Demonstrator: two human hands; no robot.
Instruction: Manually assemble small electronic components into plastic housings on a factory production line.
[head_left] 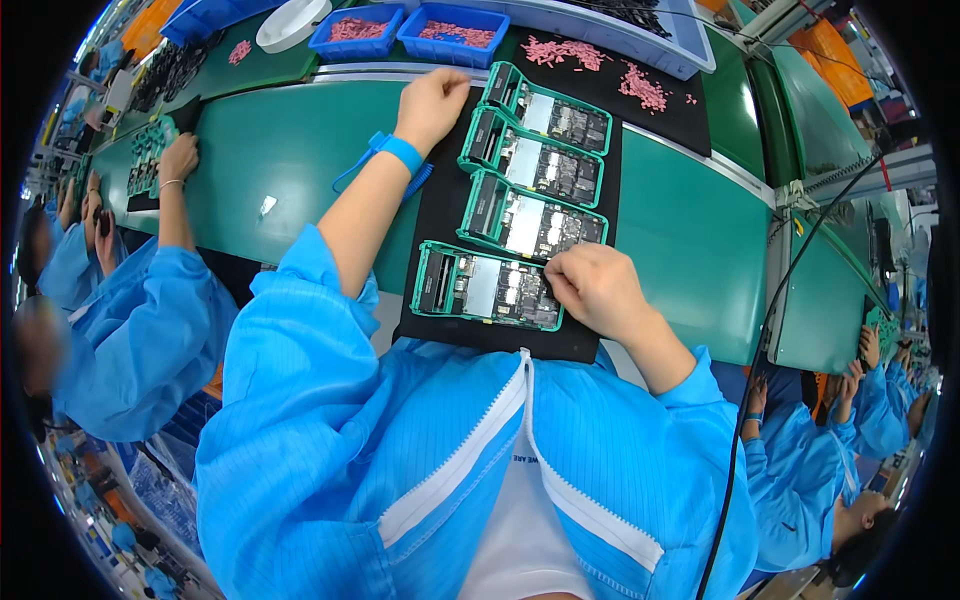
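Several opened handheld devices in green frames, with bare circuit boards showing, lie in a column on a black mat (430, 225). My right hand (602, 290) is at the right end of the nearest device (488, 288), its thumb and fingers pinched together over the board's edge. Whatever is between those fingertips is hidden. My left hand (433, 105) is raised beside the farthest device (555, 112), to its left, with the fingers closed in a pinch. Anything in it is too small to make out. A blue wrist strap (403, 155) with a coiled cord circles my left wrist.
Two blue trays (455, 37) of small pink pieces stand beyond the green bench (290, 160). Loose pink pieces (645, 90) lie on a dark mat at the far right. A black cable (745, 420) hangs down at the right. Co-workers in blue (150, 330) sit on both sides.
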